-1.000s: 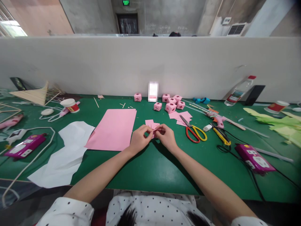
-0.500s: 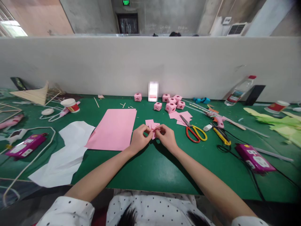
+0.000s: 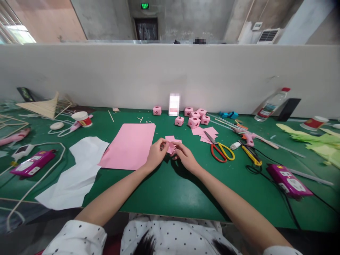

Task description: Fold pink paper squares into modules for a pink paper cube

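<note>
Between my two hands is a small folded piece of pink paper point(image 3: 170, 148), held just above the green table. My left hand point(image 3: 157, 153) pinches its left side, fingers closed. My right hand point(image 3: 185, 156) grips its lower right side with thumb and fingers. Behind my fingertips lies another small pink paper point(image 3: 170, 137), partly covered. Left of my hands is a stack of large pink sheets point(image 3: 130, 146). Scissors point(image 3: 220, 148) with red and yellow handles lie to the right, their blades over small pink paper squares point(image 3: 203, 132).
Several folded pink paper cubes point(image 3: 194, 122) sit near the divider point(image 3: 106, 78), beside an upright phone point(image 3: 174, 104). White paper point(image 3: 74, 177) lies left. On the right are a glue gun point(image 3: 249, 138), a yellow cutter point(image 3: 252, 155), a purple power strip point(image 3: 288, 180) and a bottle point(image 3: 271, 106).
The pink piece has been turned and tilted between my fingers. My right hand has shifted slightly lower around it. The view has moved a little.
</note>
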The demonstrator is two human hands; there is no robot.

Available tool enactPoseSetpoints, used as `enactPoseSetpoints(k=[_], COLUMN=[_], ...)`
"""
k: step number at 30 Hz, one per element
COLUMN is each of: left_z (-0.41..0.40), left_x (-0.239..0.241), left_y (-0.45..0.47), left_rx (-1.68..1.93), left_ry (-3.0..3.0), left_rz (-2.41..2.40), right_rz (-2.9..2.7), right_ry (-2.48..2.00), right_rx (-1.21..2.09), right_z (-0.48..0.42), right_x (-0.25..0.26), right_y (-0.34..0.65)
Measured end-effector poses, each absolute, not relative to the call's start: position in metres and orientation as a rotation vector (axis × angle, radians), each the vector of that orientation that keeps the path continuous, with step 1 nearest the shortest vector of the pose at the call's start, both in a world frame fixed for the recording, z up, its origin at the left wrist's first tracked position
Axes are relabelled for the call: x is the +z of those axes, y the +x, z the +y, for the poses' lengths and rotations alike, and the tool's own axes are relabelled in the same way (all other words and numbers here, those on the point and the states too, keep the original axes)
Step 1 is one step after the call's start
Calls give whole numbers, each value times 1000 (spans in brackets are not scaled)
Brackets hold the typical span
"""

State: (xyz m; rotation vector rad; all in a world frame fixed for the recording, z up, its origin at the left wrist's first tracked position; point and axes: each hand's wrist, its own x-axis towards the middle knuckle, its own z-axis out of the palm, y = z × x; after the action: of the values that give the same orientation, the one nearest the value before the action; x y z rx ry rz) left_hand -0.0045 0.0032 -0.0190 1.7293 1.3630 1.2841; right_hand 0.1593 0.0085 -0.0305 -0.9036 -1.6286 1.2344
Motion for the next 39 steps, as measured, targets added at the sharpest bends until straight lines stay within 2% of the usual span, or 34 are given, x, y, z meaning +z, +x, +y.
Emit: enactPoseSetpoints(k=[7, 26, 39], left_z=[2, -13, -3], left_x=[-18, -18, -14], left_y=[-4, 7, 2], left_rx=[1353, 1229, 1330], left_ry=[1721, 2199, 1537], left_rz=[1347, 1305, 1300], right_rz=[-1520, -1411, -1569], right_ry=[-866, -1039, -1106], right_rx=[1309, 1162, 1233], right_z=[10, 21, 11], right_x=[-29, -32, -31], right_y=[156, 164, 161])
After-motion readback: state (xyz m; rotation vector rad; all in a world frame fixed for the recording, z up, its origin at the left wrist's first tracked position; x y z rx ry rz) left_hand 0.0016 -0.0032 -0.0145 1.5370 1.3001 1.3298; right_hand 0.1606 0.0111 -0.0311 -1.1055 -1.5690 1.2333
